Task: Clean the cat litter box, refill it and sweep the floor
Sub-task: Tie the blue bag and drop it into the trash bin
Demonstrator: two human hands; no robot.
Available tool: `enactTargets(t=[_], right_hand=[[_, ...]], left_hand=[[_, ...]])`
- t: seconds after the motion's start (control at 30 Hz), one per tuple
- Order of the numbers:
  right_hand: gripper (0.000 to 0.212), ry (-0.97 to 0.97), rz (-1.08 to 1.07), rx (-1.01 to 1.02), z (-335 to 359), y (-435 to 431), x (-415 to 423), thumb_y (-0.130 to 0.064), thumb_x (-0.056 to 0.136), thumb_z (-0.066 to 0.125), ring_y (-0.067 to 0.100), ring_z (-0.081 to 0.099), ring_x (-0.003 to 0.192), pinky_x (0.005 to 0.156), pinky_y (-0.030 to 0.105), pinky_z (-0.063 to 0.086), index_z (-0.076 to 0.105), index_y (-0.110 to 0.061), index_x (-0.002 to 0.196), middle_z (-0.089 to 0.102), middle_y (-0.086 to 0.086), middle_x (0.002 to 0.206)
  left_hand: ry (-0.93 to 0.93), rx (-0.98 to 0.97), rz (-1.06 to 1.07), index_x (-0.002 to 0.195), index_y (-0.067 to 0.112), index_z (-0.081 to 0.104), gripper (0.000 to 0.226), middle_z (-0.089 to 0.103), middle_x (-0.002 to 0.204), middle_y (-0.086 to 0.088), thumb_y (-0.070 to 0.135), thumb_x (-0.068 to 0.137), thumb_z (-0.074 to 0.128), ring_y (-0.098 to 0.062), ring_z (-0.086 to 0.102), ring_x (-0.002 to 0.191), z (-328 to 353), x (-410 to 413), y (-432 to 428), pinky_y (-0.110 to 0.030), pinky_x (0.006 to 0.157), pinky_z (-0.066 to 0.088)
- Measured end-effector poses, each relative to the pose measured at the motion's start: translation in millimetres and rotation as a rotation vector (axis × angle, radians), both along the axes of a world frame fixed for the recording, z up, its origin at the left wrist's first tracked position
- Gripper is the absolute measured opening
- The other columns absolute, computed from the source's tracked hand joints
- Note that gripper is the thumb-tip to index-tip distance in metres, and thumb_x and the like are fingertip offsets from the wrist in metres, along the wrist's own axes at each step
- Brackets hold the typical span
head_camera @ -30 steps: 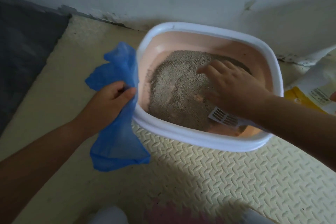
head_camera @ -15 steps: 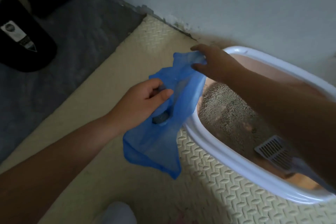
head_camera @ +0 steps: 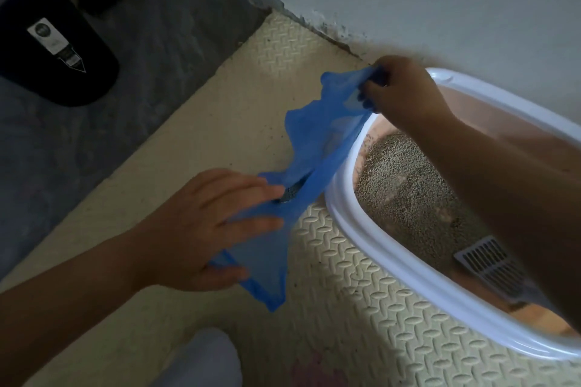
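Since half a second ago the left hand (head_camera: 201, 229) has uncurled, and the right hand (head_camera: 405, 91) has drawn the bag's top edge up and away, stretching it. At far left a black object with a white label (head_camera: 53, 41) sits on the grey rug (head_camera: 141, 72); the frame cuts it off, so I cannot tell what it is. Next, the left hand lies with fingers straight and fanned against the lower part of the blue plastic bag (head_camera: 317, 141), the film veiling some fingertips. A grey litter clump (head_camera: 290, 193) shows half-hidden inside. The right hand pinches the bag's upper edge above the cream foam mat (head_camera: 361, 308). Just beside the bag stands the litter box (head_camera: 342, 217), its far side cut off, holding grey litter (head_camera: 408, 192) and a slotted scoop (head_camera: 490, 264) whose handle the right forearm hides.
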State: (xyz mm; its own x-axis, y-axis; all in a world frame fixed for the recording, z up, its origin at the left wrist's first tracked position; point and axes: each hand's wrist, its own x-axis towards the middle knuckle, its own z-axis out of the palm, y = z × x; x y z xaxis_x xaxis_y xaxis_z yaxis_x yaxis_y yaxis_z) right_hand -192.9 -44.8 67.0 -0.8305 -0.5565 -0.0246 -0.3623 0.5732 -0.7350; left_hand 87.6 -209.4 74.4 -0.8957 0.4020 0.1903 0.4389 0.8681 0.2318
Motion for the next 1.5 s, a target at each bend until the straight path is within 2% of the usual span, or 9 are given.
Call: enactTargets(t=[0.2,0.4,0.7,0.87,1.0,1.07,1.23,1.37,1.5], right_hand=[[0.016,0.003,-0.037,-0.028,-2.8,6.4,-4.9,-0.015,0.079,0.053,0.025,0.069,0.071,0.074,0.048,0.056,0.063,-0.005,0.087,0.071,0.007,0.074],[0.012,-0.023,-0.041,-0.042,-3.5,9.8,-5.6,-0.012,0.081,0.054,0.024,0.069,0.07,0.074,0.048,0.057,0.063,-0.006,0.086,0.07,0.008,0.074],[0.014,0.002,-0.013,-0.019,3.3,14.9,3.0,-0.017,0.081,0.055,0.028,0.067,0.075,0.075,0.049,0.055,0.063,-0.007,0.087,0.071,0.009,0.08],[0.012,0.03,-0.016,-0.134,22.5,21.4,16.3,-0.016,0.081,0.053,0.02,0.067,0.074,0.077,0.044,0.055,0.063,-0.015,0.088,0.068,0.0,0.076],[0.01,0.127,-0.012,-0.249,44.3,20.2,27.7,-0.014,0.083,0.055,0.002,0.06,0.074,0.069,0.017,0.05,0.064,-0.016,0.088,0.066,-0.008,0.083],[0.011,0.104,0.04,-0.327,53.8,16.7,36.4,-0.012,0.084,0.054,-0.004,0.059,0.084,0.071,0.011,0.048,0.06,-0.022,0.083,0.065,-0.01,0.102],[0.002,-0.313,0.258,-0.38,51.7,3.9,38.4,-0.025,0.074,0.053,0.003,0.059,0.098,0.083,0.019,0.044,0.055,-0.025,0.076,0.064,-0.004,0.114],[0.05,-0.808,0.362,-0.417,38.0,10.2,22.0,-0.056,0.082,0.053,0.021,0.064,0.095,0.081,0.03,0.049,0.067,-0.011,0.098,0.068,0.008,0.102],[0.018,-0.476,0.097,-0.269,17.5,11.2,17.9,-0.014,0.094,0.047,-0.003,0.059,0.071,0.071,0.012,0.043,0.063,-0.018,0.098,0.065,0.002,0.098]], left_hand=[[-0.017,-0.257,-0.157,0.136,0.022,0.045,0.073,0.038,0.147,0.004,0.071,0.082,0.046,-0.015,0.028,0.139,-21.6,21.5,-2.5,-0.04,0.115,0.018],[0.106,-0.314,-0.162,0.125,0.019,0.054,0.035,0.049,0.14,0.0,0.039,0.099,0.044,-0.018,0.035,0.135,-34.2,16.5,-3.5,-0.039,0.114,0.022],[0.124,-0.012,0.139,0.092,0.007,0.073,0.039,0.066,0.111,-0.008,0.033,0.099,0.044,-0.023,0.057,0.101,-0.6,-23.8,-6.7,-0.036,0.094,0.039],[0.175,0.3,0.431,0.094,0.002,0.066,0.027,0.057,0.108,0.013,0.023,0.093,0.049,0.001,0.051,0.1,26.7,-44.2,-18.2,-0.015,0.093,0.034],[0.165,0.629,0.527,0.105,0.026,0.06,0.023,0.064,0.109,0.016,0.021,0.097,0.04,-0.002,0.058,0.104,47.6,-60.2,-13.0,-0.021,0.093,0.042],[0.094,0.864,0.559,0.093,0.043,0.055,0.024,0.072,0.097,0.009,0.03,0.099,0.036,-0.013,0.065,0.097,56.7,-70.6,-5.3,-0.035,0.093,0.046],[0.069,1.018,0.535,0.082,0.022,0.043,0.023,0.051,0.053,0.004,0.025,0.101,0.031,-0.012,0.052,0.055,65.9,-100.8,8.2,-0.041,0.083,0.055],[0.078,1.136,0.58,0.08,0.02,0.043,0.024,0.047,0.052,0.006,0.024,0.1,0.03,-0.011,0.047,0.052,62.8,-111.9,8.1,-0.036,0.079,0.055],[0.064,1.165,0.594,0.08,0.02,0.043,0.024,0.046,0.054,0.005,0.026,0.099,0.03,-0.011,0.046,0.052,59.0,-113.0,5.2,-0.036,0.078,0.056]])
